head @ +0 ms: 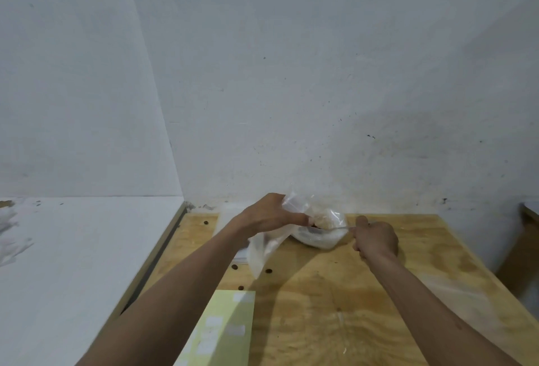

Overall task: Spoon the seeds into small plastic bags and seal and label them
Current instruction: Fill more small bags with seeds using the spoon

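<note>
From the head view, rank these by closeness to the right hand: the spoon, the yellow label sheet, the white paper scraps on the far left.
From the right hand:
1. Spoon, gripped in that hand, reaching left into the seed bowl.
2. Yellow label sheet, near table edge, lower left.
3. White paper scraps, far left on the white surface.

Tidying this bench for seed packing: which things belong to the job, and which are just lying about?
In use: clear small plastic bag, thin metal spoon, clear plastic seed container, pale yellow label sheet.
Lying about: crumpled clear plastic on the white surface.
</note>
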The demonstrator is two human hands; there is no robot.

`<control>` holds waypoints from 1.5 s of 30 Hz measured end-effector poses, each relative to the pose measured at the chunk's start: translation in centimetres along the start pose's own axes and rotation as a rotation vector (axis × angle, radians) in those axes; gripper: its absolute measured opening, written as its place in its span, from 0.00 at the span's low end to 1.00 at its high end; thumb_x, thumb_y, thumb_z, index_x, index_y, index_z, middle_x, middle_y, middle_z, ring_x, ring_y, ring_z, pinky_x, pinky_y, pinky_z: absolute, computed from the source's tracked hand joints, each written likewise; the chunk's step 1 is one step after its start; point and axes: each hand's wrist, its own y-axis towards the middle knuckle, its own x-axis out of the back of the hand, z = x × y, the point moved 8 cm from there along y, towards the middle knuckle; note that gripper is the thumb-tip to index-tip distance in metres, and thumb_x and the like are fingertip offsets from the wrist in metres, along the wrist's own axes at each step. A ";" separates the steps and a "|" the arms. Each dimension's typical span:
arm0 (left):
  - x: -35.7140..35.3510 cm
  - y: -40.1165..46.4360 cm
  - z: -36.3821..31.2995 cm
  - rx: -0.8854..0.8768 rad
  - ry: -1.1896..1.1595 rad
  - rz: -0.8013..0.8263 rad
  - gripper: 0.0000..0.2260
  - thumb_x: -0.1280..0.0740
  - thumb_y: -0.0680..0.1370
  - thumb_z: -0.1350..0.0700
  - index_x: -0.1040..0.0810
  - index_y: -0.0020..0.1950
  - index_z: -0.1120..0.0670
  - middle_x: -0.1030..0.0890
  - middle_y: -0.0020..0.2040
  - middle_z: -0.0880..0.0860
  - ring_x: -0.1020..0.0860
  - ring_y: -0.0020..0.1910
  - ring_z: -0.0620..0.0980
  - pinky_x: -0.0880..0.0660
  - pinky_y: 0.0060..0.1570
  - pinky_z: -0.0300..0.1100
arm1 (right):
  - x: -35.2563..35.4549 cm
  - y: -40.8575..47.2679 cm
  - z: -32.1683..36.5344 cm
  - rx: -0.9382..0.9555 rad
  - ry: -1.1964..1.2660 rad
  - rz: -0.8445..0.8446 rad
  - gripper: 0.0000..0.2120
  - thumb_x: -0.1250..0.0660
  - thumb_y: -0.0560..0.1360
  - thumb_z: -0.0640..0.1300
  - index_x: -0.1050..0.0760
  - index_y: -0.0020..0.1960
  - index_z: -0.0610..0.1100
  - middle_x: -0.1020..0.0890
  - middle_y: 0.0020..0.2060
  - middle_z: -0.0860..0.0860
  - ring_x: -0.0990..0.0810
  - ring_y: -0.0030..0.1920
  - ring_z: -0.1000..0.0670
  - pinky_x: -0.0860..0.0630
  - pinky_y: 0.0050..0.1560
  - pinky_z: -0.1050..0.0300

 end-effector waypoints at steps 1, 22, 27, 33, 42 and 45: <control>0.0 -0.2 0.4 0.016 -0.003 0.004 0.22 0.22 0.69 0.40 0.20 0.59 0.48 0.20 0.52 0.40 0.21 0.53 0.43 0.27 0.51 0.38 | 0.3 0.0 0.2 0.009 0.012 -0.013 0.22 0.42 0.81 0.47 0.17 0.42 0.34 0.18 0.28 0.42 0.23 0.27 0.43 0.25 0.35 0.52; 1.2 -0.9 1.2 -0.020 0.039 -0.151 0.36 0.23 0.59 0.30 0.26 0.62 0.43 0.25 0.60 0.43 0.24 0.56 0.43 0.25 0.51 0.46 | 2.8 -3.6 13.6 0.532 -0.062 0.085 0.19 0.39 0.79 0.48 0.18 0.40 0.36 0.15 0.35 0.44 0.17 0.33 0.40 0.20 0.41 0.46; 1.2 -0.6 1.3 0.006 0.071 -0.129 0.31 0.22 0.59 0.33 0.26 0.51 0.50 0.26 0.52 0.48 0.26 0.43 0.45 0.31 0.38 0.40 | 3.3 -5.0 15.3 0.766 -0.161 -0.054 0.18 0.39 0.79 0.47 0.22 0.38 0.37 0.18 0.32 0.40 0.25 0.28 0.39 0.26 0.28 0.47; 0.1 -0.3 1.9 0.060 0.149 -0.034 0.32 0.23 0.61 0.33 0.27 0.56 0.49 0.27 0.58 0.49 0.24 0.52 0.47 0.30 0.42 0.41 | 4.1 -3.3 12.7 0.727 -0.285 -0.118 0.21 0.40 0.82 0.46 0.32 0.30 0.44 0.30 0.23 0.51 0.35 0.24 0.50 0.40 0.26 0.59; -1.2 0.1 1.7 0.035 0.133 -0.046 0.31 0.23 0.63 0.37 0.25 0.62 0.47 0.20 0.55 0.44 0.21 0.53 0.44 0.25 0.48 0.41 | 0.0 -2.3 8.4 0.644 -0.513 -0.037 0.23 0.46 0.84 0.49 0.31 0.32 0.42 0.27 0.27 0.49 0.27 0.29 0.43 0.37 0.28 0.57; -1.1 0.4 1.5 0.020 0.150 -0.061 0.26 0.22 0.64 0.39 0.22 0.57 0.49 0.18 0.51 0.45 0.21 0.48 0.44 0.25 0.44 0.40 | -0.9 -1.6 7.5 0.561 -0.532 -0.013 0.21 0.44 0.83 0.48 0.30 0.33 0.42 0.26 0.27 0.49 0.29 0.29 0.45 0.38 0.28 0.57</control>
